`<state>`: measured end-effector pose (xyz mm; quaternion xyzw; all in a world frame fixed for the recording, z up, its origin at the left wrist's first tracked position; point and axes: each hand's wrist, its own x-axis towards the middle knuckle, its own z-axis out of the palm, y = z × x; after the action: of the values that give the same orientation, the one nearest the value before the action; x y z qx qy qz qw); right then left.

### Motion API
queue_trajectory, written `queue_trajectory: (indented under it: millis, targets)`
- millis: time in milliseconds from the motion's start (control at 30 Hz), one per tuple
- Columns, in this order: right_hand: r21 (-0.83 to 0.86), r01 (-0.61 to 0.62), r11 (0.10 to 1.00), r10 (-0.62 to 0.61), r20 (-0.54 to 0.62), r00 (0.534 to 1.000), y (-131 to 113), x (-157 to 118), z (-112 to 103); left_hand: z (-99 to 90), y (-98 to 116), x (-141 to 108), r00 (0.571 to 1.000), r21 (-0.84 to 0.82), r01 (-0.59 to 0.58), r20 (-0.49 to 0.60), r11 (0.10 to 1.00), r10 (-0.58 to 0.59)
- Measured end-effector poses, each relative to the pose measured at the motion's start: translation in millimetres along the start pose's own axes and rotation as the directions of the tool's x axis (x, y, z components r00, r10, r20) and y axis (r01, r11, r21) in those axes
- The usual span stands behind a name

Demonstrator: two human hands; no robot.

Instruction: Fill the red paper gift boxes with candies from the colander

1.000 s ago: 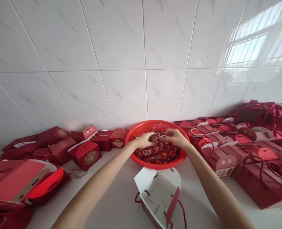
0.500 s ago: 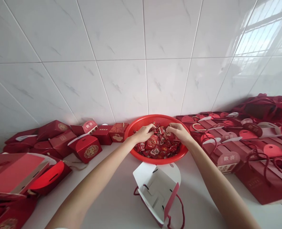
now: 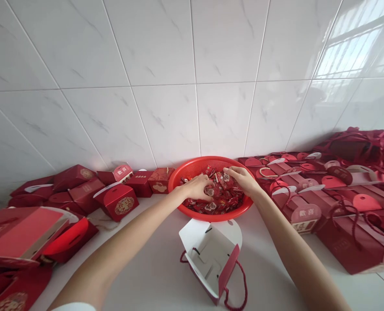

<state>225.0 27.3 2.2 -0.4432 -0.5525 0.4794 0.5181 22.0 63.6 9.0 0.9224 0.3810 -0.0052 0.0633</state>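
Observation:
A red plastic basket (image 3: 192, 214) holds many red-wrapped candies (image 3: 219, 206) against the tiled wall. Inside it, my left hand (image 3: 197, 188) curls its fingers around a wrapped candy (image 3: 209, 190), low over the pile. My right hand (image 3: 242, 179), at the basket's right side, pinches another red candy packet (image 3: 226, 180) between thumb and fingers. In front of the basket stands an open gift box (image 3: 209, 255), white inside and red outside, with dark red cord handles. Its flaps are spread, and no candy shows in it.
Closed red gift boxes (image 3: 117, 201) are piled on the left. Rows of red boxes with cord handles (image 3: 357, 242) cover the right side, with a heap of dark red ribbon-like material (image 3: 367, 144) behind them. The white tabletop (image 3: 146, 263) meets a tiled wall.
My left hand has moved lower and to the right into the candies and turned its back upward. My right hand has moved slightly, now with a candy packet visible at its fingertips.

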Motion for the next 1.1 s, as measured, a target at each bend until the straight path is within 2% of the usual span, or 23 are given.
queue_trajectory:
  millis: [100,167,367,500,700,900,1100]
  targets:
    - [0.019,-0.001,1.000,0.001,0.011,1.000,-1.1,-0.8,0.7,2.0,2.0,-0.2,0.994,0.008,-0.075,0.085,0.997,0.074]
    - [0.010,0.009,1.000,-0.009,0.006,1.000,-1.3,-1.1,0.5,1.7,4.1,-0.3,0.992,0.026,-0.093,0.094,0.995,0.090]
    - [-0.014,0.013,1.000,-0.013,0.012,1.000,0.1,-0.7,-1.2,-5.0,9.1,1.2,0.994,0.186,0.077,0.062,0.980,-0.090]
    - [-0.006,0.011,1.000,-0.011,0.013,1.000,-0.2,-0.7,-1.1,-7.9,9.7,5.5,0.989,0.205,0.103,0.087,0.973,-0.122]
    - [-0.012,0.007,1.000,-0.007,0.014,1.000,-1.8,-0.5,-0.6,-13.8,17.9,21.7,0.966,0.222,0.126,0.192,0.967,-0.171]
    - [0.006,0.000,1.000,0.000,0.018,1.000,2.0,1.4,-1.5,-10.7,21.7,38.5,0.932,0.127,0.233,0.254,0.964,-0.259]
    - [0.041,-0.029,0.999,0.028,0.036,0.999,2.1,1.3,-2.0,-1.7,4.1,36.7,0.934,-0.108,0.301,0.232,0.948,-0.270]
